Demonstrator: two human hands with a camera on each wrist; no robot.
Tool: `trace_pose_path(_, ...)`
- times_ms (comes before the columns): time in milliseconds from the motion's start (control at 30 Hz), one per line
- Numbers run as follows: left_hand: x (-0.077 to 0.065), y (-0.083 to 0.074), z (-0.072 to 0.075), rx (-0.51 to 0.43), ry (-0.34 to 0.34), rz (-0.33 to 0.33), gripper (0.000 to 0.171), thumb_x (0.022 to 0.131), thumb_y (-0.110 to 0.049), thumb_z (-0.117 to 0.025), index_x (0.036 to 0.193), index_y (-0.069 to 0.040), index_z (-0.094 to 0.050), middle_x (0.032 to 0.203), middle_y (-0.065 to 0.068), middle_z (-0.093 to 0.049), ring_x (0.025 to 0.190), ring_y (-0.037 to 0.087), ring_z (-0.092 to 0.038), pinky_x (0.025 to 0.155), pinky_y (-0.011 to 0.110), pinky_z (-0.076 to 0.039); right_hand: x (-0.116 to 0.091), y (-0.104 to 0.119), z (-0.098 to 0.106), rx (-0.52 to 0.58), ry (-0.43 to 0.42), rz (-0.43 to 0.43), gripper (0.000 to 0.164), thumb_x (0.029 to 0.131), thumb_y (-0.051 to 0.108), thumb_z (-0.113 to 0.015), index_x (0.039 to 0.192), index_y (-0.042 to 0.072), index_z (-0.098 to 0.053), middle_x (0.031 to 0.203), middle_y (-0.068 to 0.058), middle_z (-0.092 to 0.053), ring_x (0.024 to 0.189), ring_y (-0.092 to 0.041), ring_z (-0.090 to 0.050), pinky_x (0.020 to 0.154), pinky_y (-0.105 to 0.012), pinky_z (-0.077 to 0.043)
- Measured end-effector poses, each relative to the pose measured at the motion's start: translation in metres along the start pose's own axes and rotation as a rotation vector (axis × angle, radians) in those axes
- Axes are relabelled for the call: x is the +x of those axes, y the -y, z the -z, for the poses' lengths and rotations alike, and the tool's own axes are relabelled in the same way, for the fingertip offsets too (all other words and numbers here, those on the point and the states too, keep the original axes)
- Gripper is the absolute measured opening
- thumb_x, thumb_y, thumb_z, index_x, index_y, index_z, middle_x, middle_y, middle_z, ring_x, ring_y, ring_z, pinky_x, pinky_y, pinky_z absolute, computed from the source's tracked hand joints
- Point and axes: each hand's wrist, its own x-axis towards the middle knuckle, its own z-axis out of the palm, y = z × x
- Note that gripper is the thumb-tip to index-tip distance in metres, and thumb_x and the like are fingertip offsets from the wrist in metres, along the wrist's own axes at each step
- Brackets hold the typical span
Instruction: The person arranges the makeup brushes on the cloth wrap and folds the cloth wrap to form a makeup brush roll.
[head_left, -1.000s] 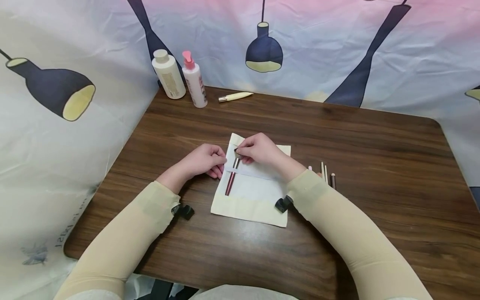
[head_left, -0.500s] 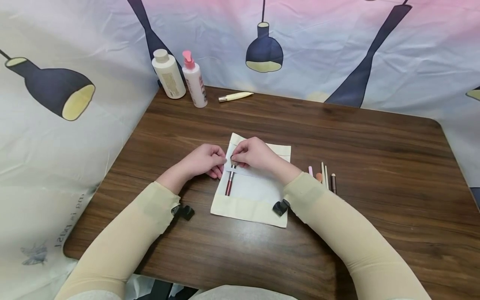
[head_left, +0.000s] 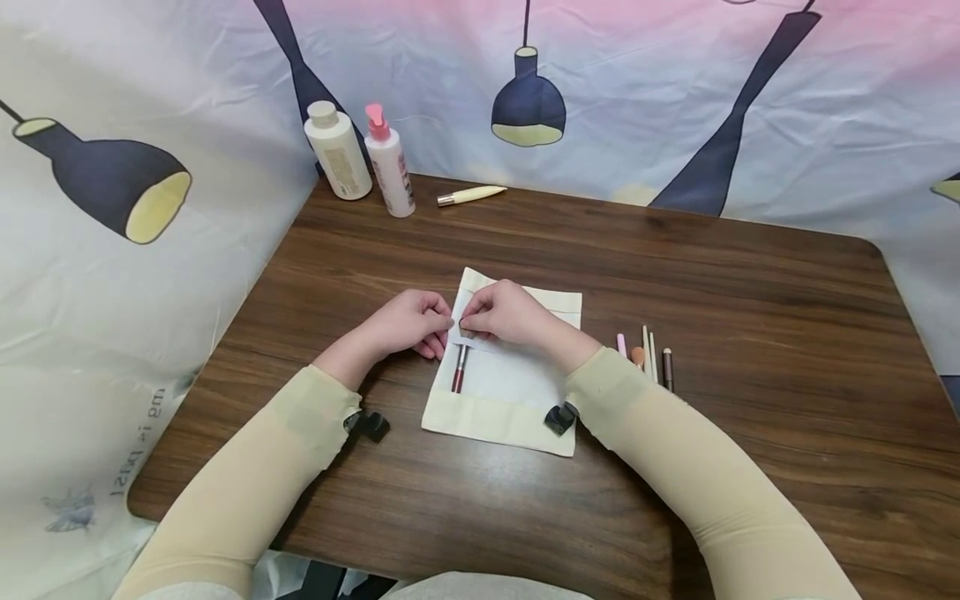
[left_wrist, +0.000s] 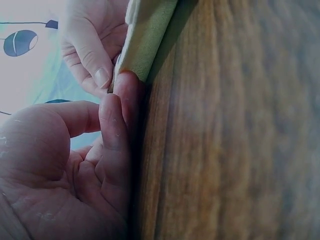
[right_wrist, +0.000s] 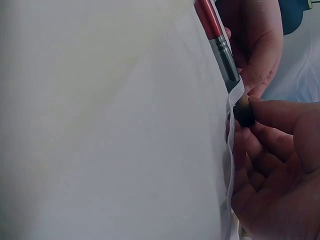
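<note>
A makeup brush roll (head_left: 510, 423) of cream and white cloth lies spread on the wooden table. My right hand (head_left: 506, 312) pinches a makeup brush (head_left: 459, 371) by its bristle end (right_wrist: 245, 112). The brush has a red handle and a silver ferrule, and its handle end goes down behind the roll's lower flap. In the right wrist view a white elastic band (right_wrist: 237, 93) crosses the brush near the bristles. My left hand (head_left: 408, 323) pinches the roll's left edge; its fingertips (left_wrist: 111, 107) sit right at the cloth in the left wrist view.
Several slim brush-like items (head_left: 667, 367) lie right of the roll, partly behind the right forearm. Toward the back left stand a white capped bottle (head_left: 341, 158) and a pink pump bottle (head_left: 392, 171). A cream pointed object (head_left: 472, 195) lies near the back edge.
My right hand has moved the brush toward me and slightly left, so its bristle end now sits close to the elastic band and less handle shows. My left hand has stayed in place.
</note>
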Motion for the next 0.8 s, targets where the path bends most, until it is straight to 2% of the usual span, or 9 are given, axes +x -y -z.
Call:
trace_pose_path(200, -0.001, -0.001, -0.001, 0.004, 0.000, -0.007, 0.016, 0.104, -0.012, -0.055, 0.110, 0.004, -0.058, 0.077, 0.012, -0.071, 0.061, 0.017, -0.070, 0.058, 0.028, -0.060, -0.004, -0.002, 0.003, 0.005, -0.019, -0.004, 0.010, 0.096, 0.019, -0.072, 0.095, 0.011, -0.079, 0.075, 0.001, -0.072, 0.065, -0.010, -0.063, 0.061, -0.023, -0.052)
trace_pose_path(300, -0.002, -0.002, -0.001, 0.010, -0.001, -0.009, 0.017, 0.105, -0.012, -0.056, 0.110, 0.004, -0.058, 0.078, 0.012, -0.071, 0.062, 0.017, -0.070, 0.059, 0.028, -0.060, -0.009, -0.002, 0.011, 0.015, -0.034, -0.020, 0.011, 0.098, 0.019, -0.070, 0.100, 0.010, -0.077, 0.081, 0.000, -0.072, 0.070, -0.012, -0.065, 0.064, -0.024, -0.053)
trace_pose_path(433, -0.001, -0.004, -0.002, 0.028, 0.000, -0.004, 0.018, 0.105, -0.013, -0.056, 0.111, 0.004, -0.058, 0.079, 0.013, -0.071, 0.063, 0.017, -0.070, 0.059, 0.029, -0.061, -0.030, -0.003, 0.037, -0.005, -0.070, -0.042, 0.015, 0.099, 0.020, -0.069, 0.107, 0.009, -0.075, 0.090, -0.006, -0.074, 0.076, -0.019, -0.069, 0.069, -0.030, -0.057)
trace_pose_path(600, 0.000, -0.005, -0.003, 0.044, 0.001, 0.003, 0.017, 0.106, -0.012, -0.056, 0.111, 0.004, -0.058, 0.080, 0.014, -0.071, 0.063, 0.018, -0.071, 0.060, 0.029, -0.061, -0.068, -0.007, 0.080, -0.014, -0.128, -0.071, 0.022, 0.100, 0.021, -0.067, 0.115, 0.007, -0.074, 0.099, -0.016, -0.075, 0.087, -0.031, -0.073, 0.077, -0.040, -0.061)
trace_pose_path(800, 0.001, -0.003, -0.003, 0.071, -0.014, 0.005, 0.018, 0.106, -0.014, -0.055, 0.111, 0.002, -0.059, 0.082, 0.013, -0.069, 0.065, 0.019, -0.071, 0.061, 0.030, -0.062, -0.109, -0.024, 0.117, 0.008, -0.230, -0.129, 0.018, 0.100, 0.021, -0.068, 0.112, 0.009, -0.075, 0.095, -0.017, -0.073, 0.086, -0.033, -0.070, 0.081, -0.047, -0.060)
